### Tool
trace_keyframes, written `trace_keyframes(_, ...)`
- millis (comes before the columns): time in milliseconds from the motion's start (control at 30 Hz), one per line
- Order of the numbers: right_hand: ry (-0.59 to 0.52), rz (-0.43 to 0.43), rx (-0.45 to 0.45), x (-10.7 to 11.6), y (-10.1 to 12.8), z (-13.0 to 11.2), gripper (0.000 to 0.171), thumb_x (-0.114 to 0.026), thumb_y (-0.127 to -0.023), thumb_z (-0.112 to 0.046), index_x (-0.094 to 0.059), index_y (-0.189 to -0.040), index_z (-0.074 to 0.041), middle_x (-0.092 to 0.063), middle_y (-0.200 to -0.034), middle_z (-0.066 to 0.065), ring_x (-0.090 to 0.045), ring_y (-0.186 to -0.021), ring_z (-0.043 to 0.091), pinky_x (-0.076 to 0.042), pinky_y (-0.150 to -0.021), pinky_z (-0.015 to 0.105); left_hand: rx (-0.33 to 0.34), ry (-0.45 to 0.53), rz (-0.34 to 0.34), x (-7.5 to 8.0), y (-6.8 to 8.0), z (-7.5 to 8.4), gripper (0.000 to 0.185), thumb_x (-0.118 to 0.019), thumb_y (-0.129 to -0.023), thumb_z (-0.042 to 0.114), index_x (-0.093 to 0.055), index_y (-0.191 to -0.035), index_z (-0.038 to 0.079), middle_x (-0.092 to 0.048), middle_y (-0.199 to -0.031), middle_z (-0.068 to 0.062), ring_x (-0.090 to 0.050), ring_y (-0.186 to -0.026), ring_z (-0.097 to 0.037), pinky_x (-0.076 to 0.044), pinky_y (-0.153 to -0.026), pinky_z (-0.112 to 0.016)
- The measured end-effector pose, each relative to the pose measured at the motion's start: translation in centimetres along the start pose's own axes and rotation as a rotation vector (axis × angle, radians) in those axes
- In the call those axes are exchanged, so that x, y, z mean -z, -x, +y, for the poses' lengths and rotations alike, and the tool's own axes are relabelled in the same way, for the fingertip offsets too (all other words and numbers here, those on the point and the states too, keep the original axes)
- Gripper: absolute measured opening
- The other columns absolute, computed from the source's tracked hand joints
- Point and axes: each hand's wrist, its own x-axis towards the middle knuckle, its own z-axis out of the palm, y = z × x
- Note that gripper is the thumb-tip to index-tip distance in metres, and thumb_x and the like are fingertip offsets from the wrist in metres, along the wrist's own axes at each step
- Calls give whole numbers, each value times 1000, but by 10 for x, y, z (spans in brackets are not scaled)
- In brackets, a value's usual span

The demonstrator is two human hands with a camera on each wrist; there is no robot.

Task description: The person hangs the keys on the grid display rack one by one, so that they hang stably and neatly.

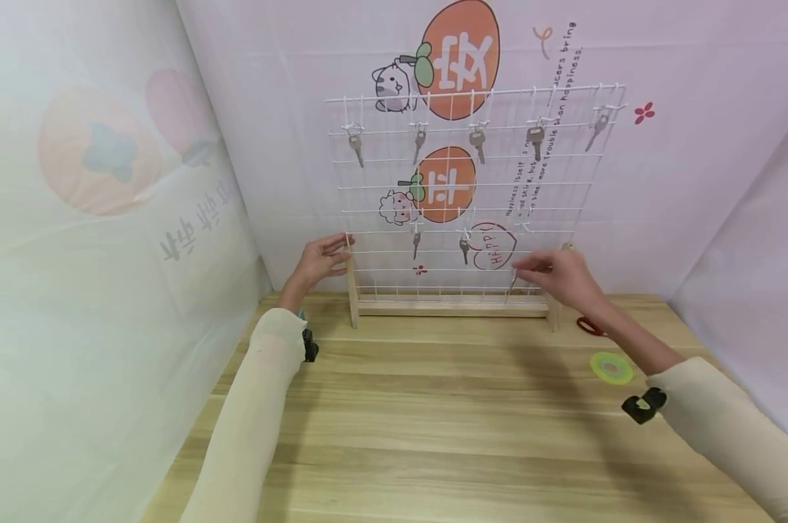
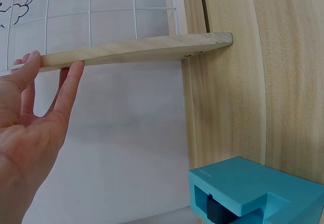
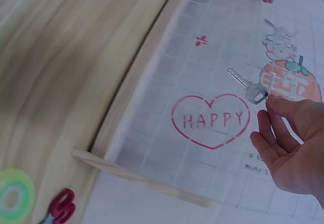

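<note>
A white wire grid rack (image 1: 394,232) stands upright on wooden side posts. My left hand (image 1: 322,260) grips the left wooden post (image 2: 136,52), thumb on one side and fingertips on the other in the left wrist view. Near the rack's lower right, my right hand (image 1: 560,276) pinches a silver key (image 3: 248,86) by its bow, the blade pointing away from the fingertips. Two keys hang left of this hand, one key (image 1: 465,249) nearer and another key (image 1: 416,243) farther. Along the top row hang several more, among them a key (image 1: 477,144) at the middle.
On the wooden table (image 1: 420,421), right of the rack, lie red-handled scissors (image 3: 62,206) and a roll of yellow-green tape (image 1: 611,368). A teal block-shaped object (image 2: 253,188) sits by the left post. Printed cloth (image 1: 289,145) hangs behind and beside the rack.
</note>
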Motion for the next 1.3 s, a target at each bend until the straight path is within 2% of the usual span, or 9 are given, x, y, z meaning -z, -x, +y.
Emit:
trace_keyframes(167,57,70,-11,16,-7,-4,13,-76,-96,-7,-80,-108,-4,-78,-106,14,-75,-95,33,-48,-68,4,5,6,0,-1,1,2,51,-61,-105,4,-51,-154,9,-52,-156,-8,-50,-142,-27,-53,-105,-54)
trace_keyframes(400,62,163,8,27,-16,-6,15,-77,-95,-7,-80,-109,-2,-78,-104,17,-75,-94,37,-46,-66,1,43,34,-11,-3,4,8,53,-60,-105,1,-47,-156,7,-48,-159,-11,-49,-143,-30,-50,-107,-57)
trace_keyframes(567,78,212,-5,31,-21,-4,16,-77,-95,-8,-80,-110,-2,-79,-103,17,-76,-92,32,-44,-65,0,44,27,-6,-1,3,6,53,-60,-105,3,-48,-156,9,-49,-158,-9,-49,-143,-28,-53,-105,-53)
trace_keyframes(667,83,224,-13,33,-24,-2,16,-77,-96,-9,-80,-110,-2,-79,-103,17,-74,-89,22,-44,-65,0,34,10,2,-1,2,3,52,-61,-105,5,-49,-155,10,-51,-157,-7,-51,-142,-26,-55,-103,-50)
trace_keyframes(733,83,227,-19,33,-26,-1,16,-77,-96,-9,-80,-111,-2,-78,-103,17,-73,-88,20,-44,-65,0,29,3,6,0,1,1,52,-62,-105,6,-50,-155,11,-52,-156,-6,-52,-141,-25,-56,-102,-49)
trace_keyframes(1000,82,226,-32,33,-32,3,16,-75,-97,-7,-79,-111,0,-78,-104,20,-74,-93,38,-43,-63,0,28,9,1,1,-1,-3,52,-63,-105,7,-51,-155,15,-50,-158,-5,-50,-143,-24,-56,-102,-50)
trace_keyframes(1300,68,212,-43,32,-32,10,17,-74,-98,-8,-79,-113,-1,-77,-106,20,-74,-94,37,-42,-65,0,60,34,-21,-3,9,19,54,-60,-104,0,-46,-156,5,-47,-159,-12,-47,-145,-31,-51,-106,-56)
